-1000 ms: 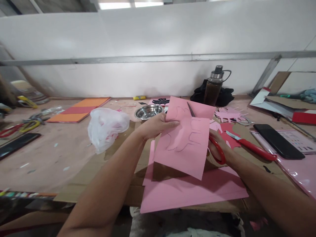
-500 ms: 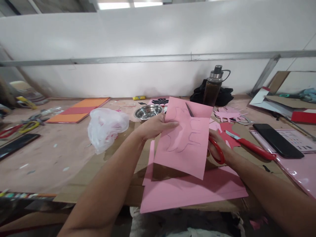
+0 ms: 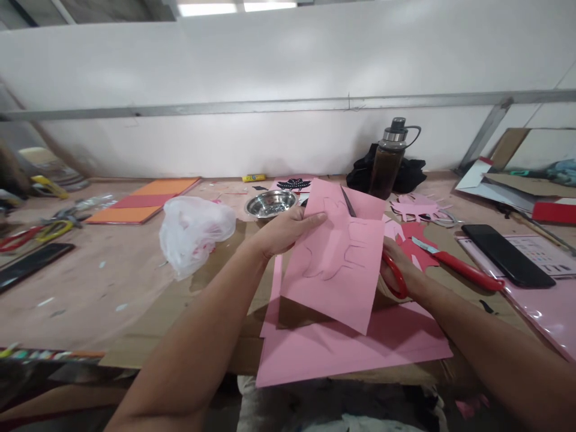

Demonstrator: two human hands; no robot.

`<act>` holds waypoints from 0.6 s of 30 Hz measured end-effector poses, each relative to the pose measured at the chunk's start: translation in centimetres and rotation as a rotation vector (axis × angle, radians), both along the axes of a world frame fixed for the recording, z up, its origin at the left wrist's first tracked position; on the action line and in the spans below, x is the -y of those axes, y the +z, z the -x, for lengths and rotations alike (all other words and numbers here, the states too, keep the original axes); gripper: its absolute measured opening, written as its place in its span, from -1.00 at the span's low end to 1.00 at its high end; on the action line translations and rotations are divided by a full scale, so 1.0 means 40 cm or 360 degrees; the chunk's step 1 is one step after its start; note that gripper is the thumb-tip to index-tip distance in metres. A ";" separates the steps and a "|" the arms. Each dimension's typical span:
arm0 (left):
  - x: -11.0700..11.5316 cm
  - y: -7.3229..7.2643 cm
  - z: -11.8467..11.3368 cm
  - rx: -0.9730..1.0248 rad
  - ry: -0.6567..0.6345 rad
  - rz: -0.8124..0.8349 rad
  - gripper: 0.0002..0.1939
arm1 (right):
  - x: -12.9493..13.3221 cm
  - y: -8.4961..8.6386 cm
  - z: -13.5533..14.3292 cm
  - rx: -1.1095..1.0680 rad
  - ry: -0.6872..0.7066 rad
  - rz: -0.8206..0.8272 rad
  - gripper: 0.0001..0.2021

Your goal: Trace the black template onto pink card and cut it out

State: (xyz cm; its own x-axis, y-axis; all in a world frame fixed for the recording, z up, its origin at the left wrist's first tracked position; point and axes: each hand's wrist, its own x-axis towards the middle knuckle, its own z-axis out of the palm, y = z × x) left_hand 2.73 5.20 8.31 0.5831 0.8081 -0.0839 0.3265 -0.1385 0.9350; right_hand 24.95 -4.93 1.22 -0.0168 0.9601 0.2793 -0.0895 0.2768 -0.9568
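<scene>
A pink sheet (image 3: 333, 258) with a pencilled animal outline is held up, tilted, over the cardboard. My left hand (image 3: 290, 228) pinches its left edge, thumb on the front face. My right hand (image 3: 400, 264) grips red-handled scissors (image 3: 395, 275) at the sheet's right side. One dark blade shows in front of the paper near the top, beside the outline; the other blade is hidden behind the sheet. More pink paper (image 3: 351, 354) lies flat on the cardboard (image 3: 180, 318) below.
A plastic bag (image 3: 193, 234) and a steel bowl (image 3: 271, 204) are left of the sheet. On the right lie a red-handled knife (image 3: 468, 270), a black phone (image 3: 506, 255) and cut pink paper shapes (image 3: 418, 207). A bottle (image 3: 389, 159) stands behind.
The held sheet has tilted slightly and its lower corner has dropped a little. The scissors' handle has shifted slightly left, and my left thumb sits a little higher.
</scene>
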 end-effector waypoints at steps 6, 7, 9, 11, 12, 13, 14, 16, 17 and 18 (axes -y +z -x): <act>-0.004 0.001 -0.003 -0.0068 -0.0122 -0.0012 -0.45 | -0.009 -0.017 0.000 -0.0027 -0.0049 0.0021 -0.78; -0.003 0.003 -0.004 -0.0065 -0.0129 -0.0016 -0.45 | -0.013 -0.019 -0.001 -0.0061 -0.0032 0.0070 -0.76; 0.000 0.004 -0.005 -0.0061 -0.0136 -0.0016 -0.44 | -0.019 -0.019 -0.002 -0.0150 0.0007 0.0167 -0.75; 0.003 0.005 -0.007 -0.0044 -0.0139 -0.0002 -0.43 | -0.019 -0.009 0.002 -0.0258 0.0034 0.0260 -0.75; 0.004 0.005 -0.008 -0.0031 -0.0141 0.0008 -0.44 | -0.017 -0.001 0.006 -0.0309 0.0027 0.0299 -0.76; 0.005 0.005 -0.008 -0.0016 -0.0143 0.0017 -0.45 | -0.014 0.006 0.011 -0.0353 0.0013 0.0328 -0.76; 0.005 0.005 -0.009 -0.0003 -0.0145 0.0020 -0.46 | -0.010 0.014 0.016 -0.0382 0.0007 0.0360 -0.77; 0.006 0.005 -0.009 0.0009 -0.0150 0.0019 -0.47 | -0.004 0.025 0.024 -0.0414 -0.0020 0.0382 -0.78; 0.006 0.006 -0.009 0.0008 -0.0154 0.0019 -0.47 | -0.002 0.028 0.027 -0.0421 -0.0037 0.0376 -0.78; 0.005 0.005 -0.009 0.0007 -0.0158 0.0018 -0.47 | 0.000 0.029 0.029 -0.0428 -0.0065 0.0360 -0.77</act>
